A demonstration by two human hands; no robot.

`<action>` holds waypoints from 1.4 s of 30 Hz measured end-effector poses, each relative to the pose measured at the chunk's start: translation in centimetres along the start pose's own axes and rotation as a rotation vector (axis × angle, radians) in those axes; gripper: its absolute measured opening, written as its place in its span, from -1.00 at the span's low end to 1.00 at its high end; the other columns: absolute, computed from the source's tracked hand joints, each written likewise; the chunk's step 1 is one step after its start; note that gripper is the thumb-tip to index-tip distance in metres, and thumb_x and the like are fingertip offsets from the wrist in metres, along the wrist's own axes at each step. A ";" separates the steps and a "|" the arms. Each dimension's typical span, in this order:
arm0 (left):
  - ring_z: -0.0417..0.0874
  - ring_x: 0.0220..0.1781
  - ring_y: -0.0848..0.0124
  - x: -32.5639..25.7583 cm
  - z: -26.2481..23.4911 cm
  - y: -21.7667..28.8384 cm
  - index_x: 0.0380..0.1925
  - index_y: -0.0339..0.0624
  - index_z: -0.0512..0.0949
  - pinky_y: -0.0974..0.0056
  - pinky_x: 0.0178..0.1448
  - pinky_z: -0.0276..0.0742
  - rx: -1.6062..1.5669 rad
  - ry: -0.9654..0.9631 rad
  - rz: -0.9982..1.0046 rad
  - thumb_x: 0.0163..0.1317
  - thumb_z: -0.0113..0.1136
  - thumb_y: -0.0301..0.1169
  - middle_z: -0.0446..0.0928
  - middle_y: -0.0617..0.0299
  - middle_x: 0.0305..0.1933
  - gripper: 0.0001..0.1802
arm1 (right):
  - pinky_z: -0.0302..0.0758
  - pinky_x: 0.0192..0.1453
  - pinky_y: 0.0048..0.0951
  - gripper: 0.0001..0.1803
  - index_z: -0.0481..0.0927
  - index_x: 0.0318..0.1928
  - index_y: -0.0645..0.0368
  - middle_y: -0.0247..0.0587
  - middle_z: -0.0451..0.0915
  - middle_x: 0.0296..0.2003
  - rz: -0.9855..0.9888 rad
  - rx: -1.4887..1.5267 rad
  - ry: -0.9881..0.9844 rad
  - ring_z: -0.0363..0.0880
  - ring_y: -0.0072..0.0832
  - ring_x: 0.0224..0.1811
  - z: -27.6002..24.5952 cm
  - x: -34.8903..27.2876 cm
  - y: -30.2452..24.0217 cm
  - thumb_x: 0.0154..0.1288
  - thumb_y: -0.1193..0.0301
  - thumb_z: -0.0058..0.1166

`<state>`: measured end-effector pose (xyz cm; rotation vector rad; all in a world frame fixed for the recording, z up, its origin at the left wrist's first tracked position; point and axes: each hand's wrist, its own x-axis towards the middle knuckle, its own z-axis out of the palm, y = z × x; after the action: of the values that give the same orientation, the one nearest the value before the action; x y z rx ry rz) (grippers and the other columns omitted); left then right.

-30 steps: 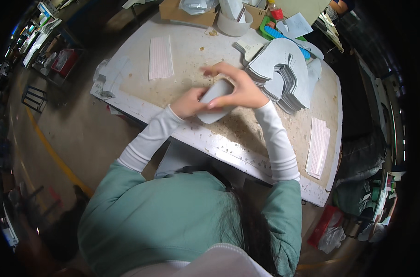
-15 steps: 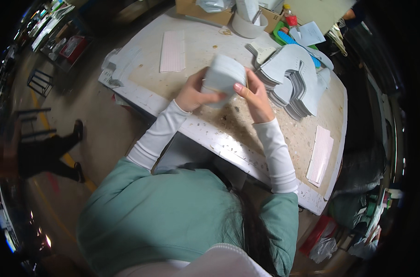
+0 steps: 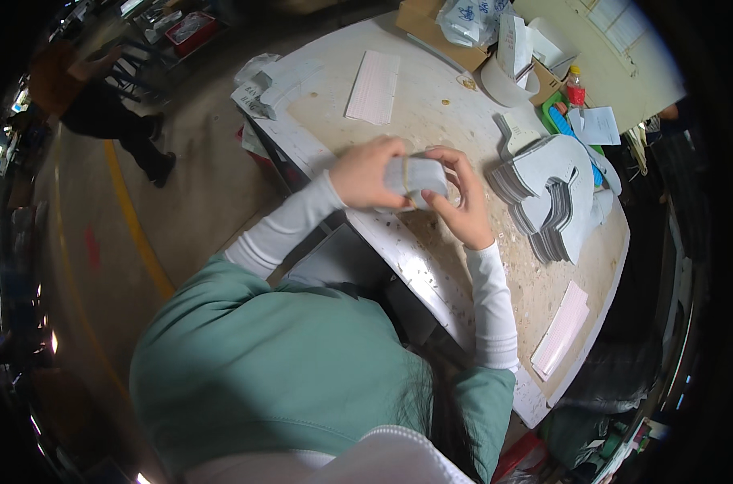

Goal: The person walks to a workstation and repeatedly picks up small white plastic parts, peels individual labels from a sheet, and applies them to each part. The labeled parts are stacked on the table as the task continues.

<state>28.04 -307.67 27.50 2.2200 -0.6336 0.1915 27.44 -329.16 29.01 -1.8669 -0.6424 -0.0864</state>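
Observation:
A thick stack of small grey pieces (image 3: 424,174) is held between my two hands above the front edge of the table. A thin tan rubber band runs around the stack. My left hand (image 3: 368,173) grips its left end, thumb along the near side. Curled around the right end, my right hand (image 3: 463,203) presses its thumb low on the near side. To the right of my hands lie piles of curved grey cut pieces (image 3: 574,216), their layered edges showing.
Pink printed sheets lie at the table's far left (image 3: 373,87) and near right (image 3: 562,332). Along the back stand a white tub (image 3: 502,84), a cardboard box (image 3: 431,36), a red-capped bottle (image 3: 575,87) and a green tray (image 3: 551,119). A person (image 3: 112,113) is on the floor at left.
My hands have turned the stack, so its broad face no longer points up at me and the band shows across it. The whole view has shifted. The person at left appears farther up.

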 end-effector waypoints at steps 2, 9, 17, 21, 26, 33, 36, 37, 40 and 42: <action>0.61 -0.12 0.24 -0.4 -3.1 -2.9 -0.20 -0.21 0.47 0.19 -0.03 0.52 -0.133 0.046 -0.002 -0.24 0.57 -0.07 0.52 0.06 -0.16 -0.33 | 0.44 0.09 -0.41 -0.56 0.51 0.08 0.11 -0.27 0.51 -0.03 0.003 -0.008 0.058 0.50 -0.44 0.01 0.0 -0.3 0.5 0.13 0.47 0.20; 0.67 -0.11 0.30 -4.6 -12.8 -13.5 0.11 -0.34 0.35 0.26 -0.10 0.64 -0.682 0.836 -0.486 0.15 0.38 -0.17 0.56 0.05 -0.02 -0.34 | 0.45 -0.16 -0.64 -0.72 0.61 -0.03 0.16 -0.33 0.52 -0.14 0.215 0.055 0.153 0.50 -0.60 -0.17 0.1 -2.6 4.8 0.23 0.58 0.11; 0.66 -0.04 0.35 -5.8 -14.1 -23.2 0.05 -0.36 0.52 0.24 -0.07 0.62 -0.397 0.773 -0.830 0.14 0.27 0.11 0.60 0.09 -0.02 -0.26 | 0.31 -0.29 -0.63 -0.78 0.65 -0.11 0.19 -0.32 0.52 -0.17 0.173 -0.108 0.080 0.34 -0.63 -0.42 0.1 -3.4 6.0 0.23 0.57 0.09; 0.67 -0.06 0.15 -3.3 -13.0 -22.8 -0.09 -0.31 0.62 0.08 -0.02 0.60 0.002 0.695 -0.821 0.18 0.17 0.08 0.62 -0.06 -0.11 -0.38 | 0.37 -0.19 -0.63 -0.79 0.64 -0.09 0.21 -0.29 0.51 -0.13 0.223 -0.104 0.043 0.43 -0.64 -0.30 0.0 -3.4 6.1 0.27 0.58 0.06; 0.55 0.11 -0.01 -0.3 -11.2 -17.2 -0.02 -0.08 0.60 0.05 0.15 0.44 0.835 0.741 -0.698 0.16 0.19 0.03 0.55 -0.15 0.01 -0.48 | 0.39 -0.31 -0.56 -0.78 0.67 -0.13 0.11 -0.29 0.54 -0.27 0.116 -0.062 0.136 0.41 -0.54 -0.45 0.6 -3.5 7.0 0.19 0.52 0.13; 0.64 -0.01 0.10 4.7 -6.3 -10.2 0.03 -0.05 0.51 0.12 -0.02 0.53 0.346 0.292 -0.542 0.06 0.32 0.00 0.62 -0.02 -0.06 -0.42 | 0.44 -0.22 -0.60 -0.78 0.66 -0.09 0.12 -0.33 0.63 -0.23 0.281 0.124 0.045 0.52 -0.63 -0.29 -1.7 -2.9 4.4 0.25 0.47 0.14; 0.69 -0.14 0.13 6.0 -2.5 -10.8 0.01 -0.11 0.53 0.09 -0.07 0.56 0.535 0.127 -0.489 0.05 0.35 -0.06 0.67 0.04 -0.18 -0.44 | 0.49 -0.13 -0.59 -0.79 0.67 -0.06 0.11 -0.38 0.68 -0.19 0.168 -0.056 0.102 0.58 -0.66 -0.16 -6.6 -1.9 2.3 0.32 0.41 0.11; 0.69 -0.15 0.12 6.3 -1.5 -11.4 0.01 -0.15 0.52 0.09 -0.07 0.56 0.551 0.166 -0.464 0.05 0.35 -0.07 0.67 0.04 -0.21 -0.42 | 0.46 -0.04 -0.59 -0.77 0.64 -0.02 0.18 -0.36 0.66 -0.16 0.166 -0.104 0.141 0.55 -0.65 -0.10 -9.1 -1.8 1.7 0.35 0.45 0.08; 0.69 -0.17 0.14 6.8 -0.9 -13.6 0.04 -0.27 0.47 0.16 -0.10 0.57 0.371 0.221 -0.409 0.11 0.33 -0.13 0.66 0.01 -0.22 -0.41 | 0.44 0.04 -0.59 -0.77 0.63 -0.02 0.24 -0.35 0.64 -0.19 0.068 -0.273 0.309 0.53 -0.64 -0.09 -16.9 -1.1 1.3 0.38 0.45 0.07; 0.68 -0.17 0.24 6.7 -0.7 -14.2 0.05 -0.31 0.43 0.28 -0.18 0.55 -0.112 0.166 -0.487 0.21 0.26 -0.23 0.63 0.01 -0.18 -0.50 | 0.48 -0.11 -0.55 -0.77 0.69 -0.05 0.07 -0.37 0.69 -0.26 0.047 -0.448 0.473 0.59 -0.65 -0.20 -22.5 -0.2 2.6 0.29 0.38 0.15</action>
<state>40.98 -301.84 20.79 2.1510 -0.0042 0.0850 33.89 -349.83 35.52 -2.1792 -0.2598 -0.6666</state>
